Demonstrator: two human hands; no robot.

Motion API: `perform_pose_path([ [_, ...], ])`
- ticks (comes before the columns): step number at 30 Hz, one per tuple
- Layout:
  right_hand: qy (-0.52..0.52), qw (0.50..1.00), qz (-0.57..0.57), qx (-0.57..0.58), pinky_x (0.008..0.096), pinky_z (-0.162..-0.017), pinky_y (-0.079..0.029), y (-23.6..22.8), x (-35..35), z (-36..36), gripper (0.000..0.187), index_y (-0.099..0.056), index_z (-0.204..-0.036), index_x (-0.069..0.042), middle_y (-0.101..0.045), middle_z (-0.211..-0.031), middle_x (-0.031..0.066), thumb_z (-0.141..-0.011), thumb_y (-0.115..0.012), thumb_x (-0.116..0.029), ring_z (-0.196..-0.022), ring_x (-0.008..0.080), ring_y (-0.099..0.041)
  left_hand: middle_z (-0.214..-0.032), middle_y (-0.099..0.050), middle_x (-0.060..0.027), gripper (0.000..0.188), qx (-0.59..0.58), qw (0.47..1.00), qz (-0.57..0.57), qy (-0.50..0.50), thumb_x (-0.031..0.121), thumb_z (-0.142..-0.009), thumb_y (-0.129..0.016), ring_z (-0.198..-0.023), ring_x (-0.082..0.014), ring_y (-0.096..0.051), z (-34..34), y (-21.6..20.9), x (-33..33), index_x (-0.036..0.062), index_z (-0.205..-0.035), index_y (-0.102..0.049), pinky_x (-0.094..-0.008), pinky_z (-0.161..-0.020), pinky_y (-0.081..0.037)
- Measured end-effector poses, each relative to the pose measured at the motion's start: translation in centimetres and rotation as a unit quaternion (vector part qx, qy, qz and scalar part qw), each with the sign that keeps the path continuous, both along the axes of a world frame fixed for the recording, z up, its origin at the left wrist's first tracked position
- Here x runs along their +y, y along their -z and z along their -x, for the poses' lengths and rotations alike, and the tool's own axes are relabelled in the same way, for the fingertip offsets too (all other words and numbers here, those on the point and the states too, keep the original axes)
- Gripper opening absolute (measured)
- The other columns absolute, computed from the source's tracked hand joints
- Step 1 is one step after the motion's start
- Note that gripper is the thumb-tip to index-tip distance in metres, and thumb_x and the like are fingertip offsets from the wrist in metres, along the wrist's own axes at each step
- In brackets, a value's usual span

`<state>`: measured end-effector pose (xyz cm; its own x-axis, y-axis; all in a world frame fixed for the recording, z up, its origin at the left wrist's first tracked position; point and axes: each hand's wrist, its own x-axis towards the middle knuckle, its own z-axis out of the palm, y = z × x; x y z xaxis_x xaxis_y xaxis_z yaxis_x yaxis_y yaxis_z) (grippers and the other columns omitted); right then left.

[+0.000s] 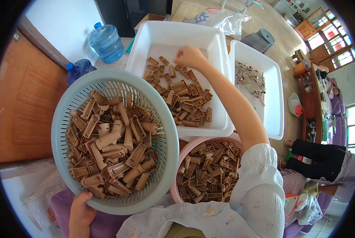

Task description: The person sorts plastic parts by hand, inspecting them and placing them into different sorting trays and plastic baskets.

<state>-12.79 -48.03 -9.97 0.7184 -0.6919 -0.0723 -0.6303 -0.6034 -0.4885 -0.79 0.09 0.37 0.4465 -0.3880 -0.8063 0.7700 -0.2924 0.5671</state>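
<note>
My left hand (pixel 82 209) grips the lower rim of a grey-green slotted plastic basket (pixel 62 174), which is tilted toward me. Inside it is a heap of brown hollow plastic pieces (pixel 114 148), half-round and trough-shaped. Stretched out over a white plastic tub (pixel 209 33), my right hand (pixel 190 56) has its fingers curled and closed. Whatever they hold, if anything, is hidden. Below and nearer to me, more of the same brown pieces (pixel 185 99) lie spread and piled in the tub.
A pink basket (pixel 176 188) of brown pieces stands under my right arm. Right of the tub, a second white tub (pixel 278 99) holds small clear and metal parts (pixel 251 79). Two blue water bottles (pixel 106 41) stand at the left wall. Another person (pixel 318 158) is at the right.
</note>
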Motion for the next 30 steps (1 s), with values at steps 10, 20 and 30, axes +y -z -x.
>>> perform_pose_path([
  [10, 0.12, 0.985, 0.028, 0.125, 0.0364, -0.071, -0.049, 5.0, -0.8, 1.0, 0.014, -0.064, -0.082, -0.002, -0.062, -0.087, 0.0166, -0.07, -0.06, -0.009, -0.085, 0.0298, -0.06, -0.108, -0.055, -0.0136, 0.051, 0.004, 0.999, -0.019, 0.032, 0.012, -0.068, -0.055, -0.096, -0.027, -0.055, -0.4, 0.5, 0.7, -0.0004, -0.116, -0.044, -0.0412, -0.08, -0.048],
  [20, 0.214, 0.965, -0.147, -0.015, 0.0327, -0.07, -0.048, 3.8, -4.3, 0.6, 0.019, -0.064, -0.067, -0.004, -0.064, -0.074, 0.0126, -0.059, -0.066, -0.022, -0.075, 0.0263, -0.062, -0.108, -0.054, -0.0152, 0.05, -0.002, 1.0, -0.011, 0.022, 0.01, -0.068, -0.054, -0.097, -0.029, -0.055, -0.2, 0.0, 0.4, -0.0014, -0.116, -0.043, -0.0425, -0.08, -0.048],
  [30, 0.094, 0.993, -0.062, 0.038, 0.0412, -0.083, -0.043, 7.2, 0.2, -3.2, 0.052, -0.035, -0.112, 0.009, -0.056, -0.098, 0.0275, -0.072, -0.056, -0.015, -0.096, 0.0373, -0.054, -0.107, -0.053, -0.0191, 0.052, 0.01, 1.0, -0.012, -0.023, 0.005, -0.068, -0.052, -0.096, -0.0317, -0.055, -0.2, -0.1, 0.5, -0.0056, -0.116, -0.038, -0.0457, -0.078, -0.049],
])
